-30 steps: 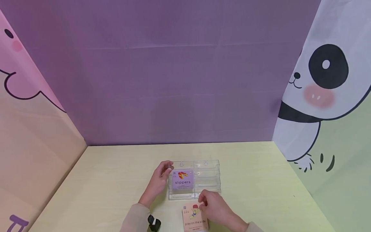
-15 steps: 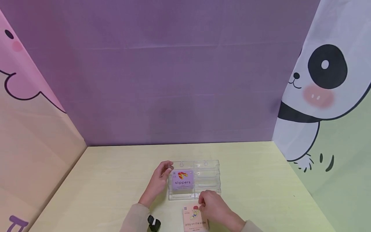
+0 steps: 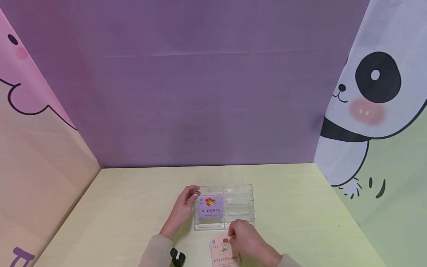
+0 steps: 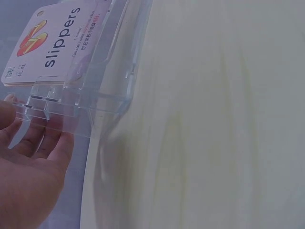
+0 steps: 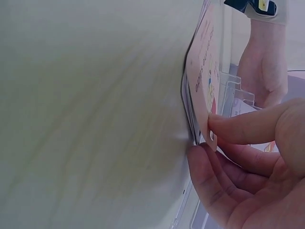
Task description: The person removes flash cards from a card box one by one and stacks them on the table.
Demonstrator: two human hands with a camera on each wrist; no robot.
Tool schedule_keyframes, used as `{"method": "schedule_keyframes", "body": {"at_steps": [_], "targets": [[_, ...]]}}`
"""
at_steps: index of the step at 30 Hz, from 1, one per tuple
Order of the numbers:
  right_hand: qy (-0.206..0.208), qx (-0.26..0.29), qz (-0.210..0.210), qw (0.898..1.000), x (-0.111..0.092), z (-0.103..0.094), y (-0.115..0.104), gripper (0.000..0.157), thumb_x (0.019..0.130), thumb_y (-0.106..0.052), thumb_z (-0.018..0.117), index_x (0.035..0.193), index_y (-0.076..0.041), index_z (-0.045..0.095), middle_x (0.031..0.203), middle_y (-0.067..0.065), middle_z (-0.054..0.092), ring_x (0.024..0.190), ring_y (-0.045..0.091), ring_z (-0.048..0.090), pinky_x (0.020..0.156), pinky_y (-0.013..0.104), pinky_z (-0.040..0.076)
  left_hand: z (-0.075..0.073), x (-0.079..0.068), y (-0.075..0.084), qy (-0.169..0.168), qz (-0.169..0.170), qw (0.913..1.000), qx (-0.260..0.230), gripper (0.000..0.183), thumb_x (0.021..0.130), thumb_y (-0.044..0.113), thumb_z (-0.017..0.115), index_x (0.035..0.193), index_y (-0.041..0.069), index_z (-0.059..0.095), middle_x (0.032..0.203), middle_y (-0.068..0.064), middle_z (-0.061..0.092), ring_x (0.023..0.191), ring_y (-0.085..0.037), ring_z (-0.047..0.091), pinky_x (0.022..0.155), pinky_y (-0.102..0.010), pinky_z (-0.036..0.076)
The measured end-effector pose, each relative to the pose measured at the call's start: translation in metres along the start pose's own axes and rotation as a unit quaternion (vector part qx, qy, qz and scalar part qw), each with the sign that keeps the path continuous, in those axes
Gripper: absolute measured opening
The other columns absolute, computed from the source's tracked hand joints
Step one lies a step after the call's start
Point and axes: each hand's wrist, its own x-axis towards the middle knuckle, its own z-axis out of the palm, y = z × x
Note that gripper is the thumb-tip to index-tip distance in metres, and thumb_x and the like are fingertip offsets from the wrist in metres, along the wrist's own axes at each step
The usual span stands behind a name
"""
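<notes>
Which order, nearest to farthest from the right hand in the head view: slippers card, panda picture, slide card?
1. Slide card: pinched by the right hand.
2. Slippers card: left side of the clear holder.
3. Panda picture: far right.

Site is a small, screened tabletop booth with child-style decoration; the wider premises cannot be determined. A flat, pale wood-grain table [image 3: 287, 215] meets a creased, plain purple sheet backdrop [image 3: 213, 92] at the far side. To the left stands a peach panel [image 3: 36, 178] bearing a pink cartoon figure [image 3: 30, 98]; to the right, a pale-green panel [image 3: 400, 211] bearing a black-and-white cartoon panda [image 3: 377, 89].
</notes>
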Motion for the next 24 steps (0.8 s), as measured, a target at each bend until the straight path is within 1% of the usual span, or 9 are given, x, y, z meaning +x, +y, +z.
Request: {"method": "schedule_keyframes", "body": {"at_steps": [3,5,8,12,14,16,20,24], "targets": [[0.001,-0.005,0.0,1.0,0.0,0.001,0.001,0.012,0.077,-0.002,0.07,0.074,-0.01,0.061,0.07,-0.007,0.048,0.067,0.01,0.044,0.056,0.021,0.04,-0.002,-0.003,0.013,-0.006,0.0,1.0,0.004,0.027,0.098,0.001,0.048,0.125,-0.004,0.048,0.119,-0.024,0.056,0.115,-0.036,0.052,0.103,-0.049,0.039],[0.001,-0.005,0.0,1.0,0.0,0.001,0.001,0.013,0.077,-0.002,0.07,0.074,-0.01,0.061,0.07,-0.007,0.048,0.067,0.01,0.044,0.056,0.021,0.04,-0.002,-0.004,0.015,-0.007,-0.002,1.0,0.005,0.028,0.098,0.001,0.048,0.125,-0.004,0.048,0.119,-0.024,0.056,0.115,-0.035,0.052,0.104,-0.049,0.039],[0.0,-0.003,0.001,1.0,0.0,0.001,0.002,0.014,0.076,-0.002,0.07,0.073,-0.011,0.06,0.07,-0.006,0.048,0.066,0.01,0.044,0.055,0.022,0.039,-0.001,-0.001,0.004,-0.002,-0.002,1.0,0.003,0.028,0.098,0.003,0.048,0.125,-0.001,0.048,0.119,-0.022,0.057,0.116,-0.034,0.052,0.104,-0.049,0.038],[0.001,-0.008,-0.001,1.0,-0.001,0.002,0.003,0.015,0.076,-0.001,0.069,0.072,-0.012,0.06,0.069,-0.007,0.047,0.064,0.01,0.044,0.055,0.021,0.039,0.002,0.004,-0.015,0.005,0.005,0.9998,0.018,0.028,0.098,0.006,0.049,0.126,0.003,0.049,0.119,-0.017,0.058,0.115,-0.03,0.053,0.104,-0.046,0.04],[0.001,-0.011,-0.001,1.0,-0.001,0.002,0.003,0.014,0.076,-0.001,0.069,0.073,-0.011,0.06,0.069,-0.007,0.047,0.064,0.009,0.043,0.055,0.021,0.039,0.003,0.006,-0.02,0.006,0.007,0.9997,0.024,0.028,0.098,0.007,0.049,0.126,0.004,0.049,0.119,-0.015,0.058,0.115,-0.029,0.054,0.103,-0.046,0.041],[0.001,-0.014,0.0,1.0,-0.001,0.002,0.003,0.014,0.076,-0.001,0.069,0.073,-0.011,0.06,0.069,-0.007,0.047,0.064,0.009,0.043,0.055,0.021,0.039,0.003,0.007,-0.022,0.006,0.006,0.9999,0.015,0.029,0.098,0.007,0.049,0.127,0.004,0.049,0.119,-0.016,0.058,0.115,-0.03,0.053,0.104,-0.047,0.04],[-0.004,-0.02,0.001,1.0,-0.002,0.001,0.002,0.015,0.076,-0.001,0.069,0.072,-0.012,0.059,0.069,-0.007,0.047,0.064,0.01,0.043,0.055,0.022,0.039,0.002,0.007,-0.023,0.002,-0.001,1.0,-0.006,0.029,0.098,0.008,0.049,0.127,0.004,0.049,0.12,-0.017,0.057,0.116,-0.03,0.052,0.105,-0.048,0.038],[-0.012,-0.034,-0.001,0.999,-0.001,0.0,0.0,0.015,0.075,-0.003,0.069,0.071,-0.013,0.059,0.069,-0.007,0.045,0.064,0.01,0.042,0.056,0.022,0.039,0.001,0.006,-0.02,0.0,0.001,1.0,0.006,0.028,0.099,0.009,0.048,0.126,0.005,0.049,0.119,-0.015,0.058,0.116,-0.028,0.052,0.105,-0.048,0.039]]}}
